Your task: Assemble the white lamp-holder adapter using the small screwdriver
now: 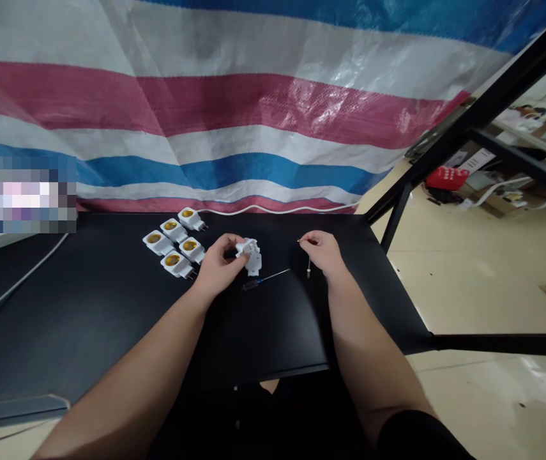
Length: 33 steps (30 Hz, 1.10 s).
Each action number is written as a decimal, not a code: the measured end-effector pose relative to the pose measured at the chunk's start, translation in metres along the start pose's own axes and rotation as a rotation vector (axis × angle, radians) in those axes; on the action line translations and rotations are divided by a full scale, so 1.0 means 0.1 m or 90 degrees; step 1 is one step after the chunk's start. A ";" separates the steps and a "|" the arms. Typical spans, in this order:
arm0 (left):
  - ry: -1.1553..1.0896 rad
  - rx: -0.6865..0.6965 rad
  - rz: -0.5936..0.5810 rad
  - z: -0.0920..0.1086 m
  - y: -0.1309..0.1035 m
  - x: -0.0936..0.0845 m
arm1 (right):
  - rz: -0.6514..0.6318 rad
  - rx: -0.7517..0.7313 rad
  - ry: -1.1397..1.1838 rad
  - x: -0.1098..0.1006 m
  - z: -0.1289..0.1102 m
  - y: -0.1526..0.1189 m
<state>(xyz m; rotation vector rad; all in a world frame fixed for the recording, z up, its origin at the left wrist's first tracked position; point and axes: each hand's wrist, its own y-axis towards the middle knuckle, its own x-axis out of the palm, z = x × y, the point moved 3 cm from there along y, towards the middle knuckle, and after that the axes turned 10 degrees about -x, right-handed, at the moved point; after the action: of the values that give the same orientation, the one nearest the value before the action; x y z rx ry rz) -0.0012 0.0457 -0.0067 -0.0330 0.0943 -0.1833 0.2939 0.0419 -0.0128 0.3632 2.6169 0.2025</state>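
Note:
My left hand [221, 264] grips a white plastic housing [253, 260], its moulded inner side showing, above the black table. To the right, my right hand [323, 252] is closed in a pinch, and a tiny brass-coloured piece [299, 241] peeks out at the fingertips; its exact kind is too small to make out. Below those fingers, a thin wire with a small pale end [308, 272] shows; whether the hand holds it I cannot tell. Between the hands lies a screwdriver [265, 280] with a dark handle, its shaft pointing right.
Several white plug-in lamp sockets [173, 260] with gold-coloured round insides stand left of my left hand. A white cable [273, 208] runs along the table's back edge. Behind hangs a striped plastic sheet [234, 102]. A black metal frame [400, 191] rises at the right.

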 end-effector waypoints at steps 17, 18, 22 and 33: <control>0.002 -0.002 -0.016 -0.02 0.01 -0.01 | 0.013 0.043 -0.223 -0.17 0.12 0.23; -0.005 -0.001 -0.014 -0.02 0.01 -0.01 | 0.021 0.043 -0.224 -0.18 0.12 0.24; -0.041 -0.008 -0.023 0.01 0.00 0.01 | 0.075 0.015 -0.199 -0.19 0.09 0.23; -0.242 -0.117 -0.111 0.07 -0.07 0.16 | 0.016 -0.374 0.021 0.42 -0.76 -0.40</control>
<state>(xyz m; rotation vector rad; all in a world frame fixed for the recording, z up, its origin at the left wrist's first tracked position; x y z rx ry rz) 0.0137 0.0360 -0.0011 -0.2592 -0.2725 -0.3396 0.2129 0.0105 0.0261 0.1827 2.4370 0.9587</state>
